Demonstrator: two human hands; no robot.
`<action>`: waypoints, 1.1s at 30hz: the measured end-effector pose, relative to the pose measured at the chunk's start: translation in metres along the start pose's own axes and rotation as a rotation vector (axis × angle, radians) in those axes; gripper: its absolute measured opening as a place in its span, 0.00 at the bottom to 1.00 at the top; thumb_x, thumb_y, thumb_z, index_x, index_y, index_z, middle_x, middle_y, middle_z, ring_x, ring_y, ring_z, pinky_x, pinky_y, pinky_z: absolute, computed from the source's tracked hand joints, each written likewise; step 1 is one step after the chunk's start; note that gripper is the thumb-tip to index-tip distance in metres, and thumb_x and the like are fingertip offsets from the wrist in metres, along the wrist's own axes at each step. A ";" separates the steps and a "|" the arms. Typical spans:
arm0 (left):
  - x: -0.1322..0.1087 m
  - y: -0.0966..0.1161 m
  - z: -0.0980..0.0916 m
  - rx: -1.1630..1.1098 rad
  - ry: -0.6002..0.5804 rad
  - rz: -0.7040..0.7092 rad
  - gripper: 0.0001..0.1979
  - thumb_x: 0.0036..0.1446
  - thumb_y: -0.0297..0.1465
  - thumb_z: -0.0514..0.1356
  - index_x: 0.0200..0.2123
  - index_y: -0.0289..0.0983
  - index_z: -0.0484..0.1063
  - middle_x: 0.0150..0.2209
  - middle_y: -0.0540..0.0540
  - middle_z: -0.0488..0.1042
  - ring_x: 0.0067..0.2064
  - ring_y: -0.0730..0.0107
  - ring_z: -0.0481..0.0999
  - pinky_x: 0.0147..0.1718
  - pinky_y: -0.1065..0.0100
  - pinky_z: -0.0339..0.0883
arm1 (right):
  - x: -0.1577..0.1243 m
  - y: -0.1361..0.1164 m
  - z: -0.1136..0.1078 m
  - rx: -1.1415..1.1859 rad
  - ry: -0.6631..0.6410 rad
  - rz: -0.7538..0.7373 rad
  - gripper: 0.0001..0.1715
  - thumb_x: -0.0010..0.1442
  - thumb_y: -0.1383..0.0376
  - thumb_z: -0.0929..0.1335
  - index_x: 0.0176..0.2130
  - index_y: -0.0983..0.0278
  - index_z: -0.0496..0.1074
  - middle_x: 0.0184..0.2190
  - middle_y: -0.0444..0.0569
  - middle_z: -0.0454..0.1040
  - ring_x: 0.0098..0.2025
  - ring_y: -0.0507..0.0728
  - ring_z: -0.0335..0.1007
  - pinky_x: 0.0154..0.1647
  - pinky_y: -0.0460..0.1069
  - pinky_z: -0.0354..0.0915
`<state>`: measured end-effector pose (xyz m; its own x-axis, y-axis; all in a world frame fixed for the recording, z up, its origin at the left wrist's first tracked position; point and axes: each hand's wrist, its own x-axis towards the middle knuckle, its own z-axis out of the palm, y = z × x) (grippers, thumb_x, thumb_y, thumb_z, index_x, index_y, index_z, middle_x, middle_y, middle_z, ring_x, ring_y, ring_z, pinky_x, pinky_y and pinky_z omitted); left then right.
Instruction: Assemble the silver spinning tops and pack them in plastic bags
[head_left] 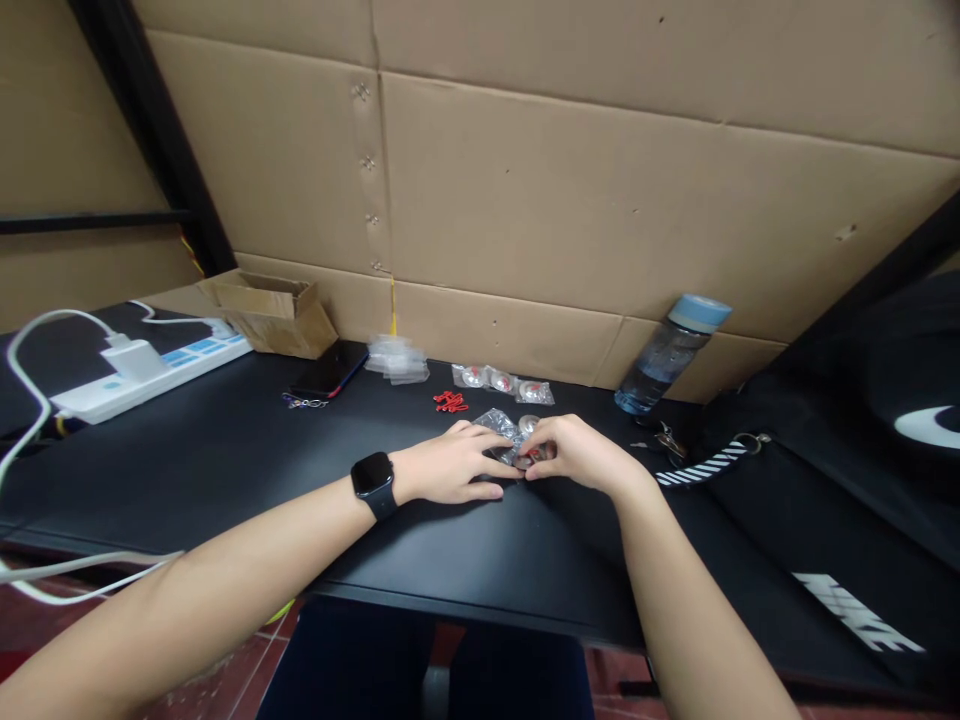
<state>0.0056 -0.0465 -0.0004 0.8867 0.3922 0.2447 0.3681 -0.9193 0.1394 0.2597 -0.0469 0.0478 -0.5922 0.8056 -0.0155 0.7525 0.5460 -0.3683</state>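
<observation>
My left hand (457,465) and my right hand (574,455) meet over the black table (225,460). Both pinch a small clear plastic packet (504,428) holding a round metal piece with a red bit. The fingers of each hand are curled together around the packet. A black smartwatch (375,484) is on my left wrist. Small red clips (450,402) lie just beyond my hands. Several more clear packets with round pieces (501,381) sit behind them near the cardboard wall.
A stack of empty clear bags (396,360), a dark phone (326,375) and a small open cardboard box (274,312) sit at back left. A white power strip (150,365) with charger and cables lies far left. A water bottle (664,355) and black bag (847,470) are at right.
</observation>
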 end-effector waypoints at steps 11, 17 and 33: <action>-0.001 0.001 -0.002 -0.059 0.032 0.014 0.19 0.69 0.43 0.57 0.61 0.55 0.72 0.68 0.43 0.64 0.68 0.49 0.63 0.63 0.48 0.57 | 0.004 0.001 0.006 0.052 0.101 0.057 0.15 0.50 0.71 0.78 0.39 0.60 0.77 0.34 0.42 0.77 0.33 0.52 0.73 0.35 0.46 0.62; -0.004 -0.001 -0.008 -0.090 0.000 -0.056 0.17 0.68 0.40 0.59 0.58 0.58 0.75 0.71 0.46 0.60 0.70 0.44 0.59 0.63 0.42 0.56 | 0.015 0.000 0.018 -0.183 0.304 0.074 0.16 0.57 0.64 0.76 0.44 0.56 0.73 0.42 0.45 0.75 0.44 0.57 0.72 0.40 0.48 0.62; -0.002 -0.018 -0.010 -0.118 0.224 -0.251 0.15 0.60 0.32 0.65 0.49 0.43 0.69 0.44 0.49 0.78 0.50 0.61 0.73 0.52 0.59 0.56 | 0.011 0.009 0.011 0.039 0.250 -0.119 0.15 0.57 0.70 0.75 0.45 0.60 0.74 0.46 0.49 0.72 0.50 0.59 0.67 0.54 0.53 0.64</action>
<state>-0.0059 -0.0302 0.0056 0.6848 0.6150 0.3909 0.5201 -0.7882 0.3289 0.2569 -0.0359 0.0345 -0.5827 0.7705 0.2586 0.6672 0.6352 -0.3890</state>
